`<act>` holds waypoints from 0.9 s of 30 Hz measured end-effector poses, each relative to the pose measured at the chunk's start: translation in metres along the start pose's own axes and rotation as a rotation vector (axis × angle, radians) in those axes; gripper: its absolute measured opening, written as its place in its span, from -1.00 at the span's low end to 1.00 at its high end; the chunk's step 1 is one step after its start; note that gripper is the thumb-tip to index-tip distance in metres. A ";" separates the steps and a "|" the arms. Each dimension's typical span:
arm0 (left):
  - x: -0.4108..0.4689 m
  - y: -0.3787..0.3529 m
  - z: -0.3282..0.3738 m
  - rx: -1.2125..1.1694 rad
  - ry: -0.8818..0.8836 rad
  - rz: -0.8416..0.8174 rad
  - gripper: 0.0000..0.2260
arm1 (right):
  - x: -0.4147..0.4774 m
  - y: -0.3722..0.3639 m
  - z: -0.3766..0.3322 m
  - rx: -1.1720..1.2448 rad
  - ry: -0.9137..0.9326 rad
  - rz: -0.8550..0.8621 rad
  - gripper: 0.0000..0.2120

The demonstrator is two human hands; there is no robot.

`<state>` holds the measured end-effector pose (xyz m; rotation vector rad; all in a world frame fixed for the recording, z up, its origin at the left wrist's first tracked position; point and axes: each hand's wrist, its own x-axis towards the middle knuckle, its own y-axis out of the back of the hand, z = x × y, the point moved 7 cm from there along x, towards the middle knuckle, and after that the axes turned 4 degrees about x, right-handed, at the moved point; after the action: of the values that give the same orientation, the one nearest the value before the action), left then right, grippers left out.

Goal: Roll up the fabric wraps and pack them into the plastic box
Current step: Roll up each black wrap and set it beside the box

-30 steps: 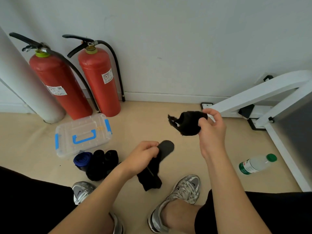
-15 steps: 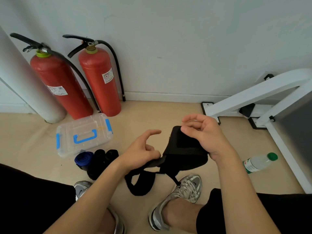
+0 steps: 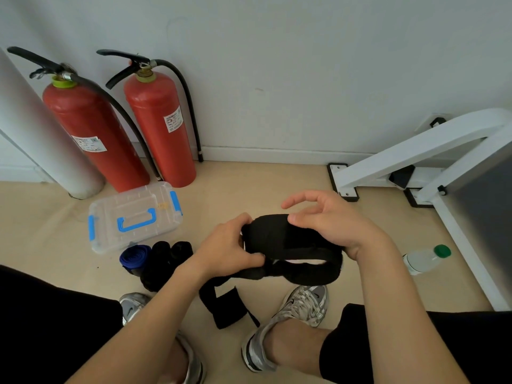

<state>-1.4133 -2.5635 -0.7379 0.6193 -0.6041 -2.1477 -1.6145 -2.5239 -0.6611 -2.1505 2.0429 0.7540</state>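
- Above the beige floor [image 3: 249,187], between the knees: long black fabric wrap [image 3: 277,236], partly wound into a loose bundle, free tail looping down between two silver sneakers [image 3: 302,303].
- left hand [image 3: 230,245]: fingers and thumb curled round the bundle's left end.
- right hand [image 3: 329,220]: thumb pressed onto the bundle's top, bundle held against the palm, other fingers lifted, loosely curved, off the cloth.
- Left of both hands, on the floor: clear plastic box with blue latches and blue handle [image 3: 110,239], lid closed, well apart from the held wrap.
- Just beside the box, on its near side: rolled blue wrap [image 3: 134,256] touching rolled black wraps [image 3: 166,259]; count of black ones unclear.
- Against the white wall: two red fire extinguishers [image 3: 158,128] with black hoses.
- Far right: clear plastic bottle with green cap [image 3: 424,259], lying on its side near a white metal frame [image 3: 415,151].
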 end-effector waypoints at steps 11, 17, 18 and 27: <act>0.006 0.010 -0.025 0.143 0.143 -0.025 -0.56 | 0.004 0.020 0.017 -0.847 -0.208 0.253 -0.90; 0.004 0.007 -0.021 0.097 0.054 -0.157 -0.86 | 0.005 0.025 0.041 -1.027 -0.311 0.348 -0.87; 0.004 0.005 -0.015 0.091 0.021 -0.154 -0.88 | 0.007 0.021 0.046 -1.039 -0.311 0.295 -0.78; 0.006 -0.026 0.013 0.174 -0.174 -0.123 -0.76 | 0.034 -0.056 0.084 -0.686 -0.030 -0.196 -0.75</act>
<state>-1.4387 -2.5508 -0.7450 0.5791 -0.8755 -2.2962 -1.5857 -2.5166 -0.7631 -2.5762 1.6693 1.6220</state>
